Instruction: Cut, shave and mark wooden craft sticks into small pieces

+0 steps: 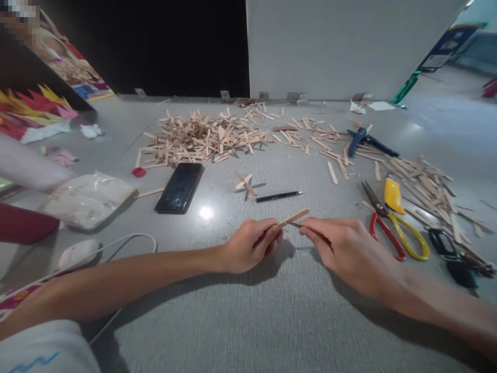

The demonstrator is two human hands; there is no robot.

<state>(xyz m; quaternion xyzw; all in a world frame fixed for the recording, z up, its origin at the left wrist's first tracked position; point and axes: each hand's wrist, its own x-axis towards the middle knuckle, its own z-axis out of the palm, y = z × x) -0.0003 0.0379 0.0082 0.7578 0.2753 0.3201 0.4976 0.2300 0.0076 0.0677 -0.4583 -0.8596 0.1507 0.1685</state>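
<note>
Fingers of my left hand (pixel 254 244) pinch a flat wooden craft stick (pixel 298 216), which juts out up and to the right. My right hand (pixel 341 248) is closed on a thin dark blade-like tool (pixel 294 225); its tip meets or nearly meets the stick, and the rest is hidden by my fingers. Just beyond them lies a black pen (pixel 278 196). Left of the pen stands a small piece made of crossed sticks (pixel 244 183). Scissors (pixel 392 220) with one red and one yellow handle rest to the right of my right hand.
A big heap of craft sticks (pixel 205 137) covers the back, with more sticks (pixel 430 189) at right. Around these are blue-handled cutters (pixel 368 142), a yellow object (pixel 394 194), keys (pixel 454 256), a phone (pixel 179 187), a plastic bag (pixel 93 198) and a white charger with cable (pixel 79 254).
</note>
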